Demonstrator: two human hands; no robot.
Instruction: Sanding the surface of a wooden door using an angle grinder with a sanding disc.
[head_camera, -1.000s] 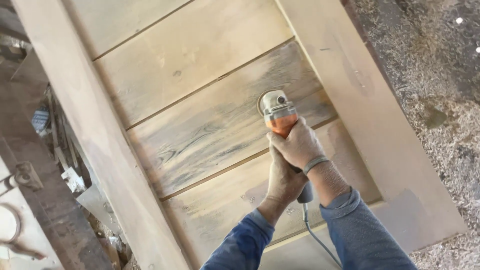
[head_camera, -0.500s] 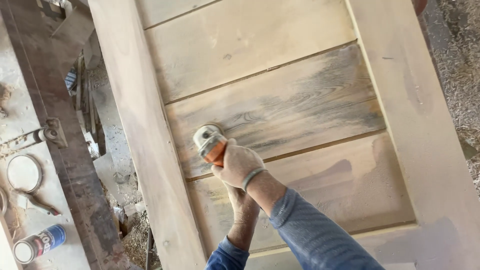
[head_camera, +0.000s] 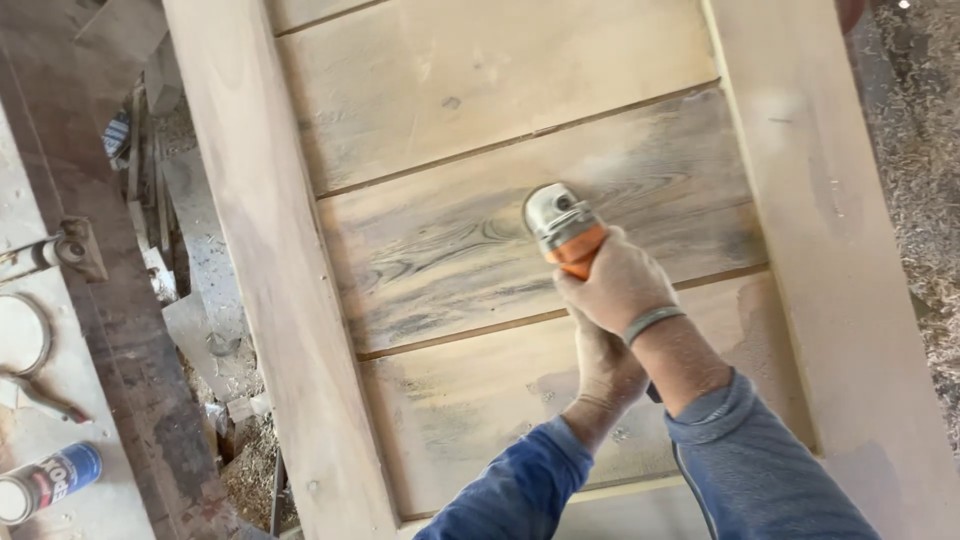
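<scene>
Head view: both hands grip an orange sander on the middle board of a wooden door — right hand nearest the head, left hand behind. Sanding is underway; dusty patches beside it look unfinished. Far left of the door, a can lies on the desk, contents unseen.

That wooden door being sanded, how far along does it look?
Partly done. The middle panel shows bare, dark-streaked grain where the sander sits, so most of it looks worked. In hand: the right hand grips the sander near its head, the left hand behind it. The panel above and the panel below look dull and dusty, as do the side rails, so they seem left.
</scene>
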